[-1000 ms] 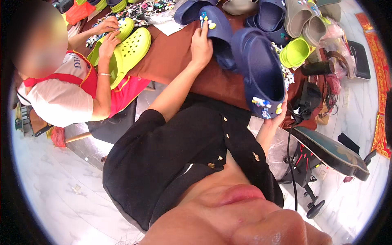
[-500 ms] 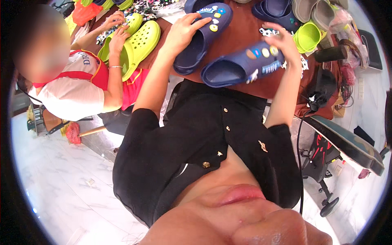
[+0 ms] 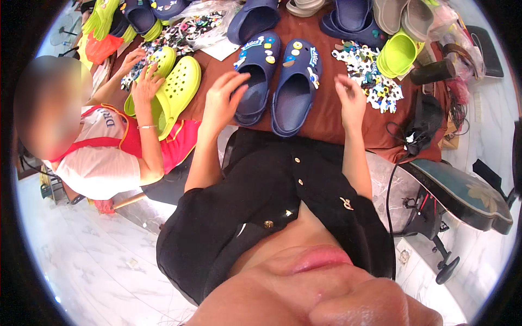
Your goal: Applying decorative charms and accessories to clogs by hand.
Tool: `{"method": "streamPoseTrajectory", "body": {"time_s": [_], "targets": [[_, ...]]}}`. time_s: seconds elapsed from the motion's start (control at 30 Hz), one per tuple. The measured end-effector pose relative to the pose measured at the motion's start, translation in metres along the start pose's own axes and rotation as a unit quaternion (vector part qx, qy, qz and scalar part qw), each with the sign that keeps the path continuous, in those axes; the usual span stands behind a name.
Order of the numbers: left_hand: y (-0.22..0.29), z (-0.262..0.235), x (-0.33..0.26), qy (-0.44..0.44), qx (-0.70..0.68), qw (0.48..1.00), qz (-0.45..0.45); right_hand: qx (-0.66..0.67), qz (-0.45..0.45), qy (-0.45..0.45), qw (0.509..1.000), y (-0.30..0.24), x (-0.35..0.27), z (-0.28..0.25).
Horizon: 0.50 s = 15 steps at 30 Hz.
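Two navy foam clogs lie side by side, toes away from me, on the brown table (image 3: 326,119). Both carry small coloured charms on top. My left hand (image 3: 224,98) rests with spread fingers on the heel side of the left clog (image 3: 255,76). The right clog (image 3: 296,87) lies free beside it. My right hand (image 3: 350,100) hovers open just right of that clog, next to a heap of small coloured charms (image 3: 370,73), holding nothing.
A person at my left holds a lime-green clog (image 3: 176,92) with both hands. More navy, lime and grey clogs line the table's far edge, plus another charm pile (image 3: 179,32). A black cylinder (image 3: 432,70), cables and an office chair (image 3: 462,190) stand at the right.
The right clog, held in my right hand a moment ago, now lies flat next to the left clog. My right hand has let go and opened.
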<state>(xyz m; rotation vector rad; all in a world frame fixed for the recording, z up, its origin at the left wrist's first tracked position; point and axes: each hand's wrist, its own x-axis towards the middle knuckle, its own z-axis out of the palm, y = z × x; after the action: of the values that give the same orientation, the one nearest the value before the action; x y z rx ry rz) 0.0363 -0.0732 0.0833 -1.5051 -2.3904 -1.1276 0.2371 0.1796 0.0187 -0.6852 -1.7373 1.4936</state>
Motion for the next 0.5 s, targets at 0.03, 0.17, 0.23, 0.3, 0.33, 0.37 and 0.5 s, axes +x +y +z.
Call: {"method": "streamPoseTrajectory", "body": {"time_s": [0.03,0.17,0.23,0.3,0.33,0.37,0.5], "targets": [[0.000,-0.003,-0.007,-0.057,-0.046,0.997,-0.029,0.001,0.013,0.006,1.000,0.000,-0.013,-0.001],[0.023,0.024,-0.002,-0.132,0.003,0.989,0.072,0.018,0.029,0.051,0.998,0.005,-0.050,-0.013],[0.027,0.040,0.002,-0.166,0.031,0.985,0.045,0.016,0.028,0.052,0.998,0.012,-0.055,-0.011],[0.029,0.055,0.005,-0.180,0.086,0.980,0.017,0.007,0.013,0.047,0.999,0.016,-0.055,-0.007],[0.029,0.059,0.008,-0.179,0.086,0.980,0.014,0.007,0.014,0.043,0.999,0.018,-0.053,-0.005],[0.029,0.063,0.011,-0.175,0.093,0.980,0.011,-0.003,0.009,0.045,0.999,0.017,-0.051,-0.002],[0.034,0.076,0.010,-0.141,0.092,0.986,0.007,-0.041,-0.016,0.031,0.999,0.019,-0.043,0.007]]}}
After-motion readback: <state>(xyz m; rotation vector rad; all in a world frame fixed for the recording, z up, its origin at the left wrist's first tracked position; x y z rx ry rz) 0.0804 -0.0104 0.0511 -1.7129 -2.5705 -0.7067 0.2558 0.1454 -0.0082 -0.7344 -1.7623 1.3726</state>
